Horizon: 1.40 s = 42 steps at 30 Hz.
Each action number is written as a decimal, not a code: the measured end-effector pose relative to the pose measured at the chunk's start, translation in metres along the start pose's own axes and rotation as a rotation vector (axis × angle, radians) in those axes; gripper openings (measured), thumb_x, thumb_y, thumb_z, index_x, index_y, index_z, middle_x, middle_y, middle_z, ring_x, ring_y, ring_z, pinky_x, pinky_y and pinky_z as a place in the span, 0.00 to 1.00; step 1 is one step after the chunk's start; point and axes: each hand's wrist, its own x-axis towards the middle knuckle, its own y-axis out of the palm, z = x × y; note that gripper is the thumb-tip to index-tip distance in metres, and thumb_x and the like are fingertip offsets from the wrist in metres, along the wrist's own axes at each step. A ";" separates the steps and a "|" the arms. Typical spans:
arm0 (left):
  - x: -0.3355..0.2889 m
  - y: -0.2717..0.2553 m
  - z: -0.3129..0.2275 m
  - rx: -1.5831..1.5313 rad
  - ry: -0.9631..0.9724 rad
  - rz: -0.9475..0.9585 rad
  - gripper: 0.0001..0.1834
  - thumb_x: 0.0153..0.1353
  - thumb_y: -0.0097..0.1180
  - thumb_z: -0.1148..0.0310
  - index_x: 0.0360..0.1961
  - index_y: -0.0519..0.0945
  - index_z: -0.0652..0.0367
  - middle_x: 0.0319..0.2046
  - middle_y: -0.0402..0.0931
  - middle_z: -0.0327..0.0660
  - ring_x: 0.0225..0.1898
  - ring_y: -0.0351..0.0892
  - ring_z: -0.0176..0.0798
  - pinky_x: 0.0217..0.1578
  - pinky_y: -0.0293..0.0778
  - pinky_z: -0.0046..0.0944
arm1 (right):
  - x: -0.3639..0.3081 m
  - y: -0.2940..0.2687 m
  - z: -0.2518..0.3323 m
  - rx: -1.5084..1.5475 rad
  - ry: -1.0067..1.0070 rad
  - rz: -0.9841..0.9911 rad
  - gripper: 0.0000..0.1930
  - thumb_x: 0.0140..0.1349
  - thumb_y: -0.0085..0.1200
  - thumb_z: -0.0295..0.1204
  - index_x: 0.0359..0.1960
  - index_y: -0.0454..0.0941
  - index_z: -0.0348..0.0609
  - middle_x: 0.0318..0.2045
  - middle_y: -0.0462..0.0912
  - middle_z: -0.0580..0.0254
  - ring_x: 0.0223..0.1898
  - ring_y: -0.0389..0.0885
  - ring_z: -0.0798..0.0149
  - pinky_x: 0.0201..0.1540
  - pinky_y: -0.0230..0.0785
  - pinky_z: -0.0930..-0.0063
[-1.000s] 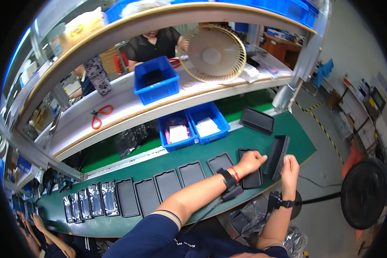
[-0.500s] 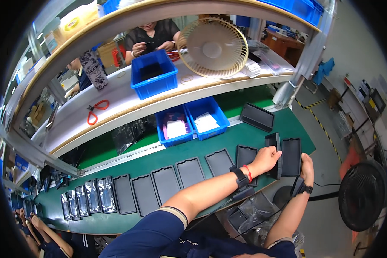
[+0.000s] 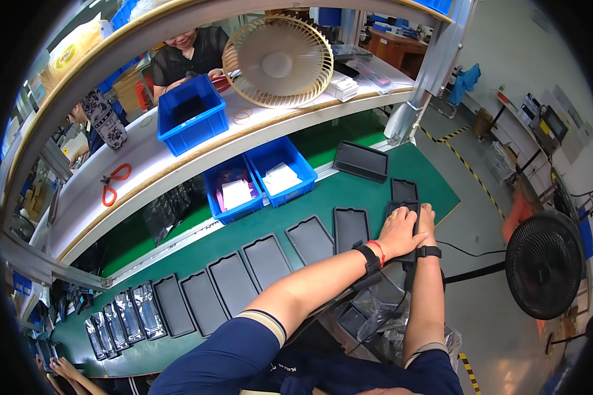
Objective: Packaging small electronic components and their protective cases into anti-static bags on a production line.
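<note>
My left hand [image 3: 399, 233] and my right hand [image 3: 427, 225] are close together at the right end of the workbench, both closed on a shallow black plastic tray [image 3: 402, 205]. The left fingers lie across its top, while the right fingers grip its right edge. My hands cover most of this tray, so whether a second one lies under it cannot be seen. Just behind stands another black tray [image 3: 404, 190]. To the left, a black tray [image 3: 351, 228] lies flat, the nearest of a row of several like it.
A deeper black tray [image 3: 361, 160] lies at the back, beside two blue bins [image 3: 282, 166] holding white pieces. Film-wrapped trays [image 3: 147, 311] end the row at left. A black fan [image 3: 544, 265] stands at right. Across the shelf, a person [image 3: 190, 59] sits behind a blue bin [image 3: 192, 118].
My hands have come together. The tray in my right hand and the one under my left, apart before, no longer show separately. The whole scene has shifted left in view.
</note>
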 end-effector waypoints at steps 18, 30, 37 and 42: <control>-0.074 -0.150 0.008 0.390 -0.189 0.472 0.24 0.47 0.64 0.58 0.44 0.76 0.57 0.57 0.61 0.57 0.65 0.49 0.64 0.62 0.51 0.56 | -0.039 -0.034 0.044 -0.091 0.088 0.172 0.44 0.46 0.55 0.63 0.65 0.60 0.61 0.68 0.45 0.40 0.70 0.35 0.38 0.62 0.27 0.29; -0.082 -0.094 0.022 0.534 0.143 0.209 0.05 0.46 0.55 0.71 0.23 0.80 0.60 0.30 0.73 0.47 0.41 0.71 0.49 0.45 0.68 0.46 | 0.018 -0.001 -0.040 0.312 -0.162 -0.327 0.28 0.51 0.60 0.50 0.16 0.73 0.32 0.31 0.80 0.46 0.36 0.77 0.50 0.41 0.68 0.65; -0.076 -0.052 0.014 0.397 -0.031 0.333 0.18 0.54 0.58 0.60 0.45 0.79 0.56 0.56 0.64 0.56 0.64 0.53 0.59 0.61 0.47 0.64 | -0.007 -0.032 0.026 -0.046 -0.046 -0.084 0.29 0.41 0.66 0.54 0.29 0.75 0.38 0.38 0.75 0.48 0.42 0.74 0.49 0.49 0.60 0.46; -0.104 -0.071 0.037 0.415 0.015 0.359 0.29 0.58 0.54 0.58 0.61 0.67 0.48 0.66 0.48 0.58 0.69 0.36 0.63 0.63 0.35 0.67 | -0.001 -0.023 0.004 0.110 -0.258 0.018 0.21 0.43 0.66 0.42 0.36 0.73 0.47 0.44 0.72 0.58 0.48 0.71 0.52 0.53 0.55 0.48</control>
